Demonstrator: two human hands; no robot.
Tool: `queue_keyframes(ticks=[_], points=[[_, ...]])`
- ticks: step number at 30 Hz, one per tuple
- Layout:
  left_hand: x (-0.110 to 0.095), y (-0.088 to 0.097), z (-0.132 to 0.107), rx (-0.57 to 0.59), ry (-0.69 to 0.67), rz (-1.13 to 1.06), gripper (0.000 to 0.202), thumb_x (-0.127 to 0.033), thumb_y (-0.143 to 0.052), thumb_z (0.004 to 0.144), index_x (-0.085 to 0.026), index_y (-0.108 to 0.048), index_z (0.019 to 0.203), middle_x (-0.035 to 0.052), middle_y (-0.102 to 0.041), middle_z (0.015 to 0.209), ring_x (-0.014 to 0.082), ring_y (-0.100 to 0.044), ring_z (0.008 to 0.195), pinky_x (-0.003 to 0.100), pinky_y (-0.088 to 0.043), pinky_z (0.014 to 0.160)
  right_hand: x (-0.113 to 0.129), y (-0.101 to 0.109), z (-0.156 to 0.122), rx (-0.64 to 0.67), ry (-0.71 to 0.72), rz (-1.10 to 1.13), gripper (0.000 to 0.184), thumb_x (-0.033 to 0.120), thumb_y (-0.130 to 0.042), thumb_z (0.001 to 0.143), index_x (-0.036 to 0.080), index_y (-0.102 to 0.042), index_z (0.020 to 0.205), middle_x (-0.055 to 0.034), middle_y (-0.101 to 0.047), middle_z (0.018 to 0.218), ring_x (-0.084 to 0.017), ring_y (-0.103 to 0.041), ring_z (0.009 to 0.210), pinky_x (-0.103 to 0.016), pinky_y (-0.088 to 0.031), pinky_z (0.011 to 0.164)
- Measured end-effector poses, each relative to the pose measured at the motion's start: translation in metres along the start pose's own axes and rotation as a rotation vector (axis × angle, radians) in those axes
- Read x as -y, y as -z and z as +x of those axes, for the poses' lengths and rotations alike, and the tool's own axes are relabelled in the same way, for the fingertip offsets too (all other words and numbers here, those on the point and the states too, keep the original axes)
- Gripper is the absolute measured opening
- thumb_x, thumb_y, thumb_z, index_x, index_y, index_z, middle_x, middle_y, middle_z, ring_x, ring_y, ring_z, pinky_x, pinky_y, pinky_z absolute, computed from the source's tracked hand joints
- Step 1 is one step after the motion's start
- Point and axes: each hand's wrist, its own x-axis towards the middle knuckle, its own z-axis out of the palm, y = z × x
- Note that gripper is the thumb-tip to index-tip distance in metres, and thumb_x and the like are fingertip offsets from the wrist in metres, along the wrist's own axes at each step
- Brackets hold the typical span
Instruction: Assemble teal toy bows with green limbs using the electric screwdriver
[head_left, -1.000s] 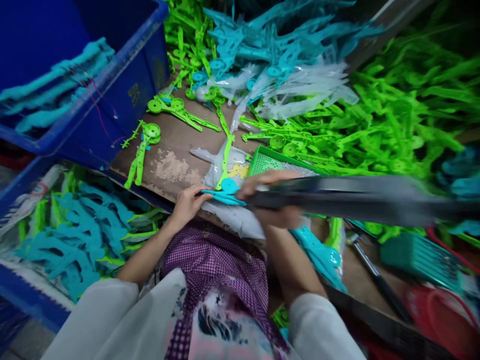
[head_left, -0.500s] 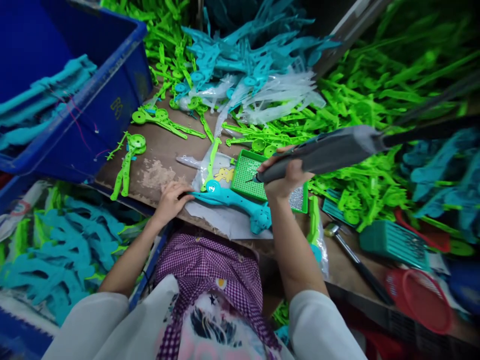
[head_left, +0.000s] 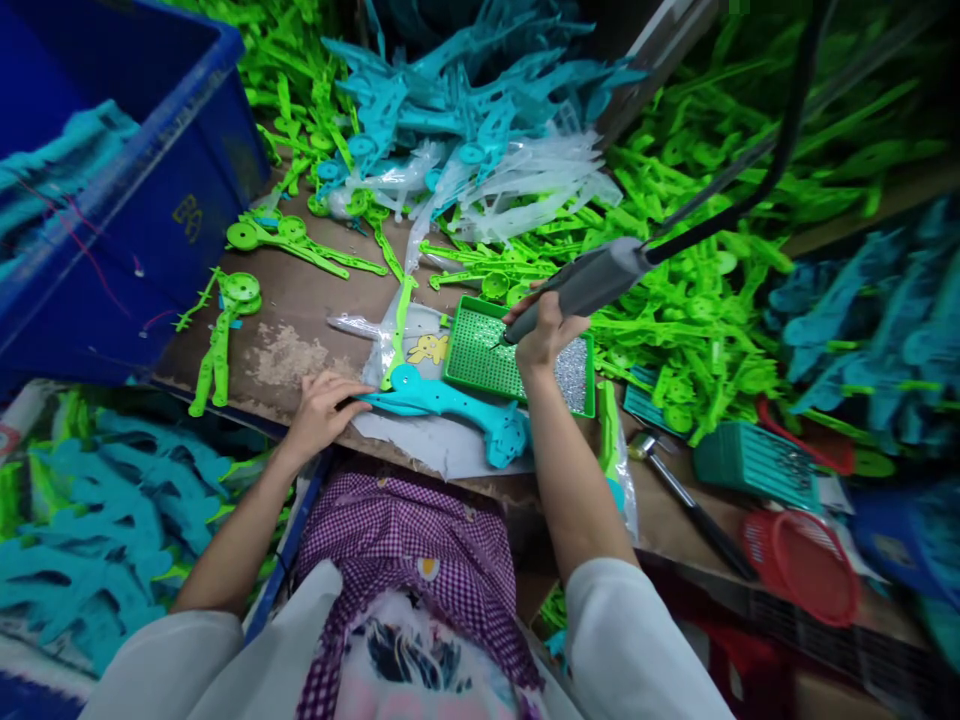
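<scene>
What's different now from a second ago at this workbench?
The right hand has swung the dark corded tool off the blue piece, to the right and away from the body, so its tip is now above the green tray. Nothing visibly let go: the right hand still holds the tool, the left hand still holds the blue piece's narrow end.

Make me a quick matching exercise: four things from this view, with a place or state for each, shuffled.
1. Grey power tool
2. Turquoise part
3. Hammer
4. Green tray

A. Lying near the red basket
B. Holding small silvery pieces
C. Gripped in the right hand
D. Held at one end by the left hand

Pairs: 1-C; 2-D; 3-A; 4-B
</scene>
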Motion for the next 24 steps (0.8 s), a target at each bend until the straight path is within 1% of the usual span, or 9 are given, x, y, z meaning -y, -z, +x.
queue_keyframes(ticks=[4, 10, 13, 16, 18, 19, 21, 23, 24], points=[[0.001, -0.001, 0.0, -0.007, -0.032, -0.001, 0.018, -0.036, -0.064, 0.087, -0.028, -0.073, 0.101, 0.0022, -0.074, 0.096, 0.0207, -0.06, 0.091, 0.038, -0.034, 0.086, -0.003, 0.002, 0.002, -0.006, -0.024, -0.036, 0.037, 0.057, -0.052, 0.076, 0.02, -0.056, 0.077, 0.0059, -0.052, 0.052, -0.01, -0.052, 0.04, -0.024, -0.041, 0.039], [0.003, -0.001, -0.001, -0.024, -0.018, -0.008, 0.018, -0.037, -0.066, 0.085, -0.031, -0.074, 0.1, 0.0011, -0.074, 0.095, 0.0201, -0.06, 0.089, 0.038, -0.033, 0.087, -0.005, 0.0, 0.001, -0.009, -0.038, -0.022, 0.039, 0.059, -0.052, 0.076, 0.02, -0.054, 0.075, 0.0064, -0.051, 0.051, -0.009, -0.051, 0.039, -0.024, -0.041, 0.039], [0.003, -0.002, 0.0, -0.024, -0.021, -0.007, 0.017, -0.038, -0.066, 0.085, -0.032, -0.074, 0.099, 0.0007, -0.075, 0.095, 0.0198, -0.06, 0.088, 0.039, -0.033, 0.088, -0.001, 0.0, 0.005, -0.018, -0.034, 0.013, 0.04, 0.06, -0.054, 0.075, 0.021, -0.055, 0.078, 0.0067, -0.051, 0.052, -0.009, -0.051, 0.038, -0.024, -0.04, 0.038], [0.003, -0.002, 0.0, -0.007, -0.016, 0.005, 0.017, -0.038, -0.067, 0.085, -0.032, -0.074, 0.099, 0.0011, -0.075, 0.094, 0.0196, -0.06, 0.088, 0.04, -0.031, 0.089, 0.015, 0.003, 0.01, -0.063, 0.007, 0.092, 0.038, 0.059, -0.056, 0.074, 0.022, -0.057, 0.079, 0.0066, -0.051, 0.05, -0.01, -0.049, 0.036, -0.024, -0.038, 0.035], [0.003, -0.002, 0.0, 0.007, 0.001, 0.01, 0.016, -0.038, -0.067, 0.085, -0.032, -0.074, 0.097, 0.0009, -0.075, 0.091, 0.0198, -0.06, 0.088, 0.041, -0.03, 0.09, 0.035, 0.005, 0.006, -0.095, 0.059, 0.168, 0.035, 0.058, -0.055, 0.076, 0.023, -0.058, 0.078, 0.0065, -0.05, 0.049, -0.01, -0.048, 0.035, -0.024, -0.037, 0.033], [0.003, -0.003, 0.0, 0.016, 0.011, 0.008, 0.016, -0.039, -0.067, 0.084, -0.032, -0.074, 0.097, 0.0007, -0.075, 0.089, 0.0199, -0.06, 0.087, 0.041, -0.03, 0.091, 0.047, 0.004, 0.0, -0.09, 0.088, 0.213, 0.035, 0.058, -0.054, 0.077, 0.023, -0.057, 0.078, 0.0066, -0.05, 0.049, -0.01, -0.047, 0.034, -0.023, -0.035, 0.031], [0.003, -0.003, 0.0, 0.04, 0.023, -0.005, 0.017, -0.039, -0.067, 0.084, -0.032, -0.074, 0.097, 0.0002, -0.075, 0.088, 0.0199, -0.06, 0.086, 0.042, -0.029, 0.092, 0.068, -0.002, -0.022, -0.011, 0.128, 0.3, 0.037, 0.062, -0.049, 0.079, 0.025, -0.057, 0.079, 0.0066, -0.048, 0.049, -0.01, -0.046, 0.033, -0.023, -0.035, 0.03], [0.004, -0.003, 0.0, 0.057, 0.026, -0.02, 0.018, -0.039, -0.068, 0.083, -0.032, -0.074, 0.098, 0.0002, -0.075, 0.088, 0.0199, -0.06, 0.087, 0.042, -0.028, 0.092, 0.081, -0.014, -0.054, 0.159, 0.113, 0.37, 0.041, 0.067, -0.049, 0.078, 0.028, -0.057, 0.083, 0.0057, -0.05, 0.052, -0.011, -0.05, 0.037, -0.024, -0.038, 0.032], [0.004, -0.003, 0.0, 0.061, 0.026, -0.024, 0.018, -0.039, -0.068, 0.083, -0.033, -0.074, 0.099, 0.0003, -0.075, 0.088, 0.02, -0.06, 0.087, 0.041, -0.028, 0.092, 0.082, -0.021, -0.071, 0.258, 0.085, 0.403, 0.042, 0.069, -0.052, 0.076, 0.029, -0.058, 0.086, 0.0052, -0.052, 0.054, -0.012, -0.052, 0.039, -0.025, -0.041, 0.033]])
